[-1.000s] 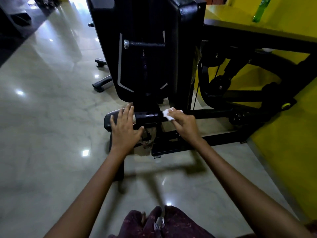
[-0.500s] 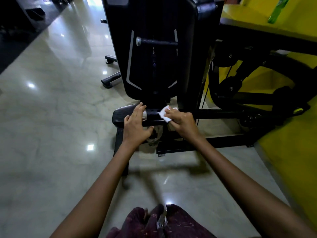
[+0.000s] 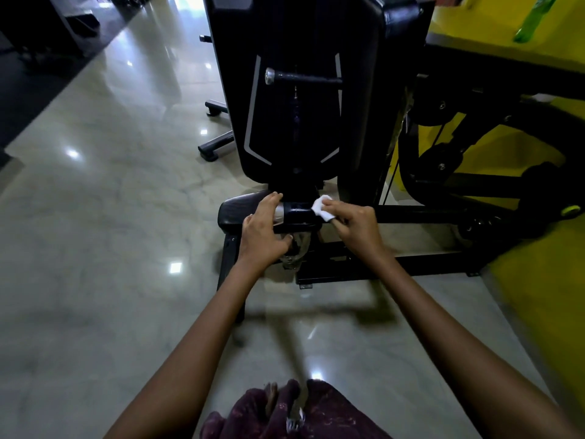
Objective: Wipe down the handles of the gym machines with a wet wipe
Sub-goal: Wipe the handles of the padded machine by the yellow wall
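The floor (image 3: pixel 104 217) was seen to be polished, glossy marble-like stone with lamp reflections. The handle (image 3: pixel 296 213) was finished in glossy black, its pad (image 3: pixel 237 212) in textured matt black. The wet wipe (image 3: pixel 323 209) looked soft, white and paper-like. A bar (image 3: pixel 304 78) was capped in shiny metal.

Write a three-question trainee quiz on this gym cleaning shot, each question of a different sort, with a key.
1. True or false: the right hand pinches the white wet wipe against the black handle.
2. Multiple choice: the left hand is (a) hanging free, (b) wrapped round the handle beside the wipe, (c) flat on the floor.
3. Fill in: the green bottle stands on the ____ surface at upper right.

Key: 1 true; 2 b; 3 yellow.
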Tool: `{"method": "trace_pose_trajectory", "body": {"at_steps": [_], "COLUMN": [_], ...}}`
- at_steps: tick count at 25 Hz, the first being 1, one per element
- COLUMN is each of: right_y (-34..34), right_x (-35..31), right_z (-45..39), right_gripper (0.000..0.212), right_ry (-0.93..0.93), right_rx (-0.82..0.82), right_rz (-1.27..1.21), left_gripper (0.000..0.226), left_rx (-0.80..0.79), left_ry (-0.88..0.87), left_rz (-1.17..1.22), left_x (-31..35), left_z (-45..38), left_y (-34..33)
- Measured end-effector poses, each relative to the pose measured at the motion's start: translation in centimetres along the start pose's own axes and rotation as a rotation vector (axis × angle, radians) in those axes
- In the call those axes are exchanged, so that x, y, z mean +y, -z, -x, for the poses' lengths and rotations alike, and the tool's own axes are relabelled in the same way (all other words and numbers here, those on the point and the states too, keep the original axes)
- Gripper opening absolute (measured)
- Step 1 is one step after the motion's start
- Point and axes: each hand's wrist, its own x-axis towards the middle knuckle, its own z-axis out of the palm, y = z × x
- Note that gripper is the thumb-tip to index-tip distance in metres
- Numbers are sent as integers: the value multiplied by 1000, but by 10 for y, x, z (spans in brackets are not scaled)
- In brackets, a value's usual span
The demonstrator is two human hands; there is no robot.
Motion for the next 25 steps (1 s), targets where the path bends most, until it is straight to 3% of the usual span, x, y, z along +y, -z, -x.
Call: {"method": "trace_pose_trajectory", "body": {"at_steps": [7,12,17,22,25], "right_y": [-38,-23,-22,-19,13], "right_x": [-51,-22,-28,-39,-15], "right_z": [-35,-10,-40,-20,-20], "right_gripper": [14,32,19,23,25], "right_ry": [-37,248,-71,32,-78], "right_rx": [-102,-150,-226,-234,-175], "right_rz": [-62,59,65,37,174], "left_gripper": [82,81,77,79,70], "left_rx": [-3,30,40,66,75], "left_ry": [-3,15,-10,-47,-158], "left_rz": [121,124,120,128,83], "left_x": [4,3,0,-10,-19], "left_z": [0,0,-2,0,-3], "left_y": [9,7,7,-1,2]}}
